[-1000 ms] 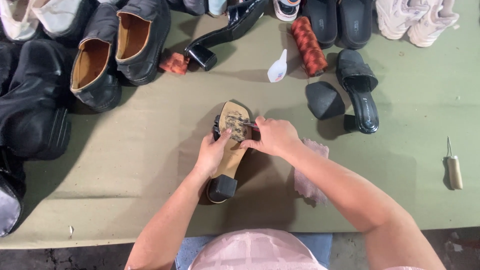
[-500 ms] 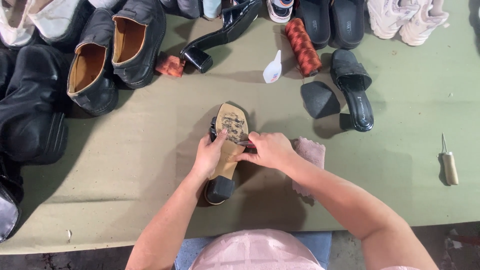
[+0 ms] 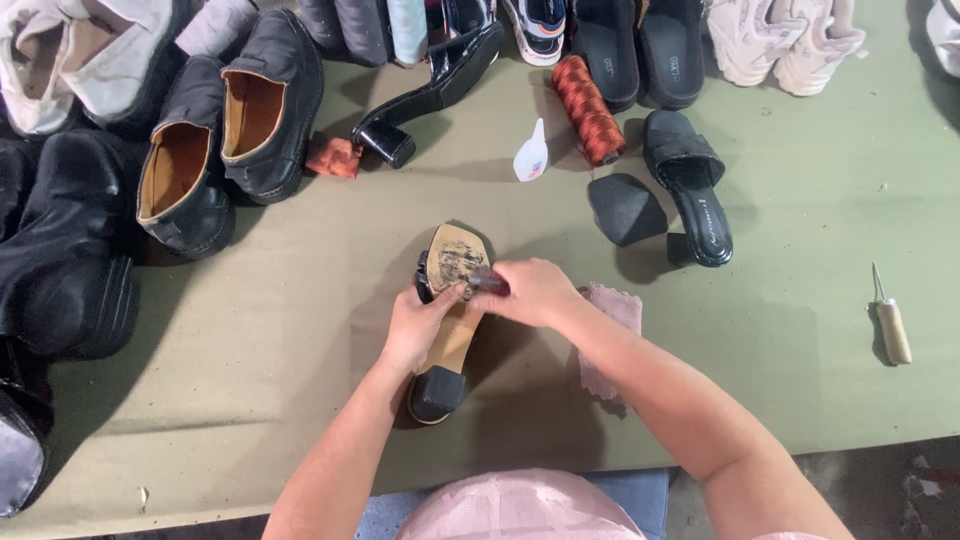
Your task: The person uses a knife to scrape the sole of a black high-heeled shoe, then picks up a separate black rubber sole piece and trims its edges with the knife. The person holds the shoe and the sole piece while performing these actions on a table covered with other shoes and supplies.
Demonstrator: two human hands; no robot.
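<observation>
An olive-green cloth covers the table, creased in places and lit evenly from above, with soft shadows under whatever lies on it. Its near edge runs along the bottom of the view. Beyond that edge, at the lower right, shows a strip of dark, gritty floor

A black block-heeled sandal lies sole-up on the green table, near the middle of the near edge, its tan sole scuffed dark at the far toe end and its black heel pointing near. A small dark reddish tool rests against the sole's right side.
</observation>
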